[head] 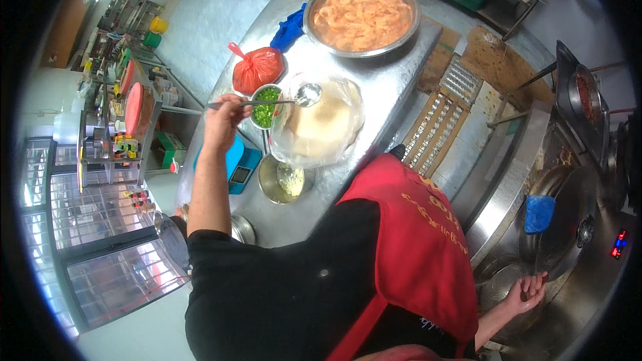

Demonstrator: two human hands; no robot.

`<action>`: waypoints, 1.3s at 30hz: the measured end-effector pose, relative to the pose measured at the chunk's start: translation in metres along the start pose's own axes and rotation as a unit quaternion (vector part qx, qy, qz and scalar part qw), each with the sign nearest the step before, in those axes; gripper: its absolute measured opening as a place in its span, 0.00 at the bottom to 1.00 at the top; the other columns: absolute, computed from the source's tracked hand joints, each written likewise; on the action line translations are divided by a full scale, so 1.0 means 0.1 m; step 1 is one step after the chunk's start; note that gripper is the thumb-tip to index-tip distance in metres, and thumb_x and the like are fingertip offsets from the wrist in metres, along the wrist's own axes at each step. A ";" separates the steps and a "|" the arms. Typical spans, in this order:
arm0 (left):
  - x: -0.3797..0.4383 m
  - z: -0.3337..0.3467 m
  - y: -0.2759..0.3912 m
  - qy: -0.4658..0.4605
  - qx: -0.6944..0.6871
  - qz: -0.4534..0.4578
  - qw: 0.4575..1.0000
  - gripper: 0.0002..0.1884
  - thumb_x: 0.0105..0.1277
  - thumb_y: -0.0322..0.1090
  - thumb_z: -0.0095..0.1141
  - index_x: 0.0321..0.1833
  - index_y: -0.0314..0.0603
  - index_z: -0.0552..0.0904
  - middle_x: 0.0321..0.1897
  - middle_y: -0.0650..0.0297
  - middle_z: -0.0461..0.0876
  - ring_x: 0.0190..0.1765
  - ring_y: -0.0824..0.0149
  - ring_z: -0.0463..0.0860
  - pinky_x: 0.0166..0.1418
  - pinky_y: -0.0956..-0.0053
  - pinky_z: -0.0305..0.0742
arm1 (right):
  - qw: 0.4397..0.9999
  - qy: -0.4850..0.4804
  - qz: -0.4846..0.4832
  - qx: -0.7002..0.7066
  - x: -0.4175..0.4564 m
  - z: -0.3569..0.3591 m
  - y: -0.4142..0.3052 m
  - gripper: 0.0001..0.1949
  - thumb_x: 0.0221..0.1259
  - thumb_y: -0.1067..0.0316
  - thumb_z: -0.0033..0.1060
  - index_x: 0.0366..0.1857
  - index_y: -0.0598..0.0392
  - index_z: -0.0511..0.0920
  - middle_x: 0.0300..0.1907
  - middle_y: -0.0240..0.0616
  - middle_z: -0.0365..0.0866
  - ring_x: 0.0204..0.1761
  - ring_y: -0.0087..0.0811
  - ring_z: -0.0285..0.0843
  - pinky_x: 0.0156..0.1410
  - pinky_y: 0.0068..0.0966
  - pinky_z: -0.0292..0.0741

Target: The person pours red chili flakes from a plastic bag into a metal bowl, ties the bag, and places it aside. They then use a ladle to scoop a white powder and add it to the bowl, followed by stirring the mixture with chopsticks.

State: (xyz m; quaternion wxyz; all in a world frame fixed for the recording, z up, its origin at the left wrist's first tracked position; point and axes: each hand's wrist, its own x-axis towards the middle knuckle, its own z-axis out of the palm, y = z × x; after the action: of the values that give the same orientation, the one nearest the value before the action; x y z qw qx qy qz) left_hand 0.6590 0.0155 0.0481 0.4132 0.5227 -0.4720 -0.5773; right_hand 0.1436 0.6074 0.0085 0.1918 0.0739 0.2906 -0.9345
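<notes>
My left hand grips the long handle of a metal spoon. Its shiny round bowl, with a little pale matter in it, is over an open clear plastic bag of beige powder. Beside the bag stands a bowl of chopped green onion. Nearer to me is a steel pot with pale chopped pieces inside. A blue digital scale lies under my left forearm. Away to the right, my right hand has half-curled, parted fingers near the wok, with nothing visible in it.
On the steel table sit a large basin of peeled shrimp in liquid, a knotted bag of red contents and a crumpled blue item. A blue cloth rests at the wok. Shelves stand left.
</notes>
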 end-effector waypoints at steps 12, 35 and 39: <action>-0.17 -0.34 -1.14 0.204 -0.376 -0.215 0.878 0.12 0.66 0.28 0.44 0.36 0.18 0.69 0.35 0.43 0.77 0.40 0.50 0.83 0.49 0.65 0.86 | 0.999 -0.031 0.000 0.011 -0.11 0.02 -0.09 0.13 0.70 0.71 0.42 0.51 0.69 0.68 0.24 0.29 0.63 0.16 0.16 0.57 0.21 0.17 0.56; -0.29 0.44 -1.36 0.046 0.391 0.209 0.895 0.07 0.62 0.28 0.55 0.39 0.31 0.81 0.36 0.51 0.83 0.39 0.55 0.83 0.52 0.66 0.75 | 0.999 -0.018 0.016 0.029 -0.13 -0.19 -0.06 0.12 0.70 0.71 0.43 0.51 0.67 0.67 0.26 0.31 0.65 0.16 0.16 0.58 0.22 0.18 0.58; -0.38 0.63 -1.43 0.003 0.486 0.081 0.870 0.13 0.65 0.33 0.50 0.45 0.32 0.82 0.37 0.44 0.84 0.45 0.47 0.83 0.51 0.62 0.76 | 1.000 -0.005 0.011 0.027 -0.16 -0.18 -0.04 0.12 0.70 0.71 0.44 0.51 0.67 0.68 0.25 0.31 0.65 0.16 0.16 0.58 0.21 0.17 0.58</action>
State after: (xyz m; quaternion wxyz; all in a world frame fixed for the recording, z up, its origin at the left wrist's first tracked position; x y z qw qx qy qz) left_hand 0.6028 0.0900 -0.0829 0.1537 0.6191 -0.7326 -0.2375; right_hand 0.1572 0.6257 -0.0008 0.2014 0.0780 0.2638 -0.9401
